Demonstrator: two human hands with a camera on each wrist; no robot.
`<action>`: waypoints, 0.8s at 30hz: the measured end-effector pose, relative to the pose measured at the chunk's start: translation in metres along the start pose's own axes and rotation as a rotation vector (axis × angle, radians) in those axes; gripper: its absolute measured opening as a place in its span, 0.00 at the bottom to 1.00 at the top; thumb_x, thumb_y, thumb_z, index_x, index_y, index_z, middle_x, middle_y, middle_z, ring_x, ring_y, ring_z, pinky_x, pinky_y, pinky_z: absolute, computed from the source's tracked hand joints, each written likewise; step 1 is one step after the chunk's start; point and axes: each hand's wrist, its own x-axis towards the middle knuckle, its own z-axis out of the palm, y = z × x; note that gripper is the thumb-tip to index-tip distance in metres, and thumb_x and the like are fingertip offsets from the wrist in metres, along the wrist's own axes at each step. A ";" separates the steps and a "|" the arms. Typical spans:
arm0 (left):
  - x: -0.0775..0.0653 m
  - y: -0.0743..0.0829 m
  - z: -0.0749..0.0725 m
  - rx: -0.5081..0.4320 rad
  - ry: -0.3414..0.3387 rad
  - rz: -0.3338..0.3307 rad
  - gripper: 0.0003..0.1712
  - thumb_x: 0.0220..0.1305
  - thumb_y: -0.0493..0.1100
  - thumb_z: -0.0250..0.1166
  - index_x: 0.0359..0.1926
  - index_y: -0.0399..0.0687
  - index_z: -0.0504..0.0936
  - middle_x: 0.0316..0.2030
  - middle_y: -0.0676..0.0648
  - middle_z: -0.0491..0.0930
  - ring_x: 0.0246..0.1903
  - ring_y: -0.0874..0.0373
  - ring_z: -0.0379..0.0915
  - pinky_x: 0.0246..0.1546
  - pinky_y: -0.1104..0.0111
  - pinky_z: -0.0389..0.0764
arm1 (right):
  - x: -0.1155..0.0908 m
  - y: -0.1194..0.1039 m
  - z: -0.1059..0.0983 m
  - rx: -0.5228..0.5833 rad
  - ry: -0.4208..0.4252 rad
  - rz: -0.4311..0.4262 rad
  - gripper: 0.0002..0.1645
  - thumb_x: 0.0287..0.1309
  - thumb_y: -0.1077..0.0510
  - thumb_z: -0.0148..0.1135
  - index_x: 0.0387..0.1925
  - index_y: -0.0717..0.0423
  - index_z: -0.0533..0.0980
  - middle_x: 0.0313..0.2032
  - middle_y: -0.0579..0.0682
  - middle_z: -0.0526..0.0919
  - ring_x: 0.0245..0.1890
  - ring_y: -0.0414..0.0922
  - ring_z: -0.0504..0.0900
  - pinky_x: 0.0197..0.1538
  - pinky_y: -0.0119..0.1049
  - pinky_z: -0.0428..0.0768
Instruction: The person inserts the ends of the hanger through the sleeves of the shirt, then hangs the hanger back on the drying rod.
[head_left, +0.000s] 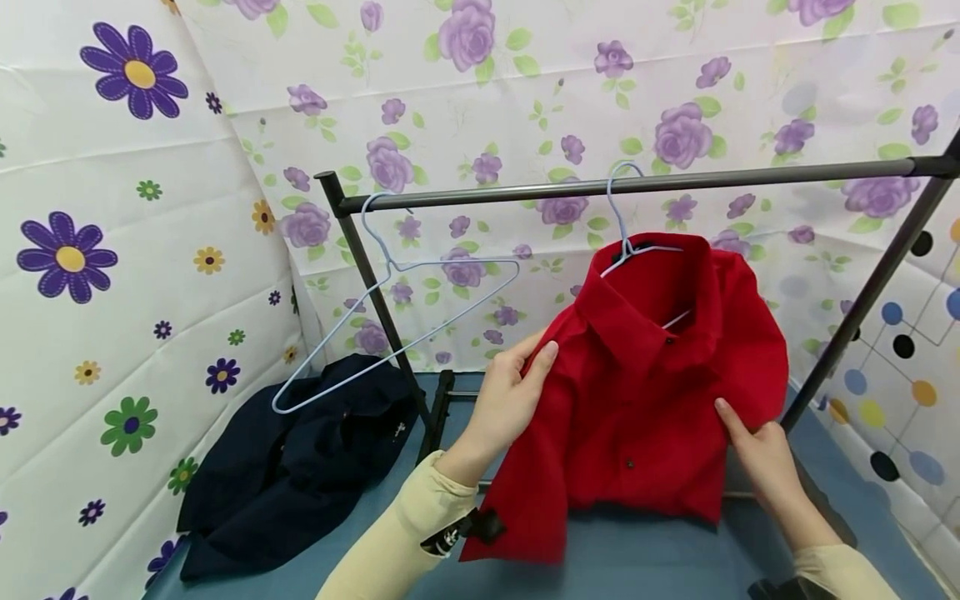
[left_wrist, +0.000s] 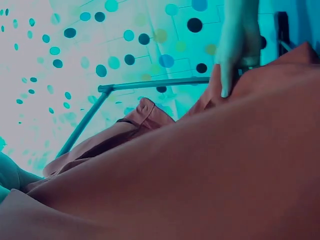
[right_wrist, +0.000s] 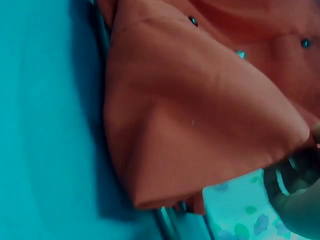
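Observation:
A red collared shirt with dark buttons hangs on a light blue wire hanger, whose hook sits over the rack's bar. My left hand pinches the shirt at its left shoulder, thumb on the front of the cloth. On the other side, my right hand holds the sleeve edge, thumb in front and the other fingers behind the cloth. In the left wrist view the shirt fills the lower part, with my right hand beyond it. The right wrist view shows my right hand at the sleeve's edge.
A bare blue wire hanger hangs at the left end of the dark metal rack bar. Below it a dark navy garment lies on the blue surface. Floral and dotted sheets stand around the rack.

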 end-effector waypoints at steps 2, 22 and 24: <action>0.000 0.001 -0.002 -0.019 0.012 -0.009 0.24 0.78 0.49 0.56 0.68 0.45 0.75 0.62 0.50 0.78 0.58 0.59 0.77 0.57 0.61 0.78 | 0.002 0.004 -0.001 -0.020 -0.087 0.053 0.43 0.68 0.28 0.49 0.43 0.68 0.75 0.38 0.62 0.81 0.42 0.49 0.78 0.43 0.39 0.75; -0.004 0.022 -0.030 -0.213 0.120 0.036 0.22 0.78 0.44 0.55 0.68 0.42 0.75 0.61 0.45 0.78 0.56 0.51 0.78 0.54 0.59 0.80 | 0.009 0.014 0.006 -0.135 -0.179 -0.171 0.37 0.72 0.37 0.54 0.56 0.70 0.75 0.33 0.54 0.87 0.28 0.40 0.82 0.32 0.36 0.79; -0.005 0.023 -0.031 -0.220 0.117 0.046 0.22 0.78 0.43 0.55 0.67 0.41 0.75 0.61 0.45 0.78 0.56 0.51 0.78 0.54 0.59 0.80 | 0.014 0.013 0.005 -0.158 -0.095 -0.178 0.36 0.72 0.37 0.53 0.53 0.68 0.76 0.34 0.57 0.86 0.29 0.40 0.80 0.31 0.35 0.77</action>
